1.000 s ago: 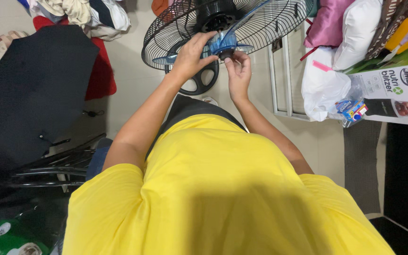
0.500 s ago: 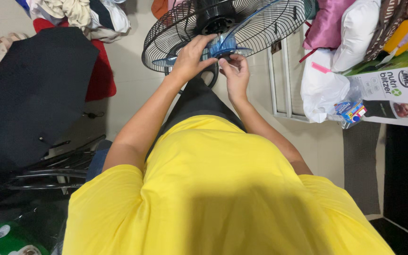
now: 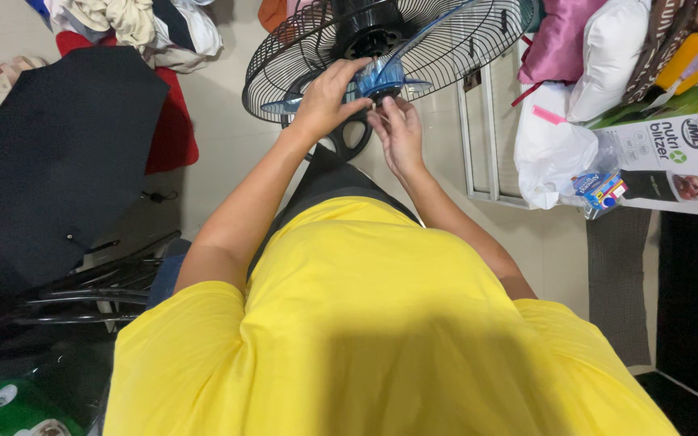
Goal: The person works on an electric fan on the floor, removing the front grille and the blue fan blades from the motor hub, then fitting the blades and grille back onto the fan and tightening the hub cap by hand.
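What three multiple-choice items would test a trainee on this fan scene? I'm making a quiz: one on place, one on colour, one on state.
1. Where is the black umbrella?
A. On the pillows
B. On the floor left of the fan guard
C. Inside the guard

2. What colour is the fan blade hub?
A. Red
B. Blue
C. White

3. What are the hands doing?
A. Both at the hub
B. Both on the white bag
C. One hangs free

Answers: 1 B, it lies open at the left. 2 B, translucent blue. 3 A, left hand and right hand meet at the hub.
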